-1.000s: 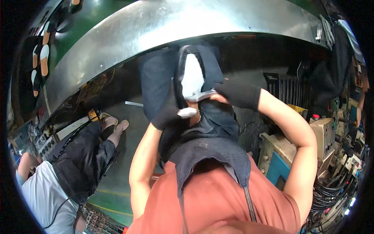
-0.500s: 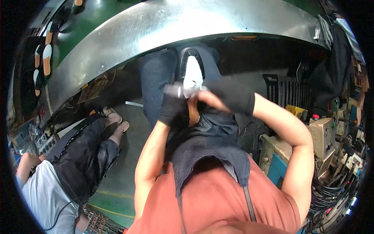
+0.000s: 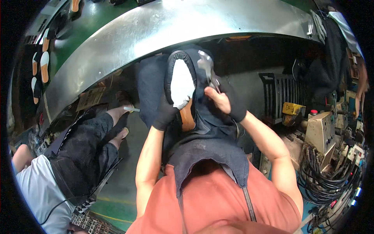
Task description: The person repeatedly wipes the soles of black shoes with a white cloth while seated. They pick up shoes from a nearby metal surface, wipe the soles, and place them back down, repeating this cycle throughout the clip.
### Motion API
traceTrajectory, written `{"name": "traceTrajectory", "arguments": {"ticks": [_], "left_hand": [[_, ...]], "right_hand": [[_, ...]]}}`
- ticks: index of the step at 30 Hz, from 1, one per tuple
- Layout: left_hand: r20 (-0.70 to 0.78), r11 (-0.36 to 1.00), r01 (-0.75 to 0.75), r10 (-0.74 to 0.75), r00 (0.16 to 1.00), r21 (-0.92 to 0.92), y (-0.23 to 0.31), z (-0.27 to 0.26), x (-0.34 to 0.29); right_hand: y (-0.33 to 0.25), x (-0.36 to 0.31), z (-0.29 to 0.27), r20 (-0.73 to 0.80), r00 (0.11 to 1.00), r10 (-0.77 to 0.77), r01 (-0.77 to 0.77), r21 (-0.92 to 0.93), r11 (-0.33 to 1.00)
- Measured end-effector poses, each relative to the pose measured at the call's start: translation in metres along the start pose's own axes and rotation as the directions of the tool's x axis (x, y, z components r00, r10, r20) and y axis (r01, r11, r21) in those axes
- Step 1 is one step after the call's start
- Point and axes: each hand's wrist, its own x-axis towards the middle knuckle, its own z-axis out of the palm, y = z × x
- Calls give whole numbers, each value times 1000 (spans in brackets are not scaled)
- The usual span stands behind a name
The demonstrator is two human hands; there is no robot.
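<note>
A black shoe (image 3: 169, 80) lies sole side up across my lap, toe pointing away from me. White material (image 3: 181, 84) covers the front of its underside, and a tan insole (image 3: 187, 117) shows toward the heel. My left hand (image 3: 165, 111), in a black fingerless glove, grips the shoe's left side; its fingers are partly hidden. Right of the shoe, my right hand (image 3: 226, 99) is closed around shiny metal pincers (image 3: 205, 64). Their head is slightly blurred and stands apart from the shoe.
A curved metal bench (image 3: 117, 43) spans the far side. Soles-up shoes (image 3: 44, 68) stand at far left. Another person (image 3: 78, 156) is at left. A machine box with a red button (image 3: 319, 126), a yellow part (image 3: 293, 110) and bundled cables (image 3: 319, 175) are at right.
My right hand and the pincers have moved off the shoe to the right. My left hand has shifted onto the shoe's left side. The other person's legs have moved.
</note>
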Motion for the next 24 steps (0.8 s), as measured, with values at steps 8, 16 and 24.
{"name": "traceTrajectory", "arguments": {"ticks": [8, 16, 24], "left_hand": [[-45, 942, -134, 155, 987, 309, 65, 36, -35], [-153, 986, -89, 111, 982, 139, 61, 39, -50], [-131, 1000, 11, -10, 991, 10, 63, 44, -50]], "right_hand": [[-2, 16, 37, -192, 952, -236, 221, -95, 971], [-8, 17, 55, -215, 888, -406, 353, -247, 902], [-4, -1, 58, -260, 925, -277, 248, -139, 959]]}}
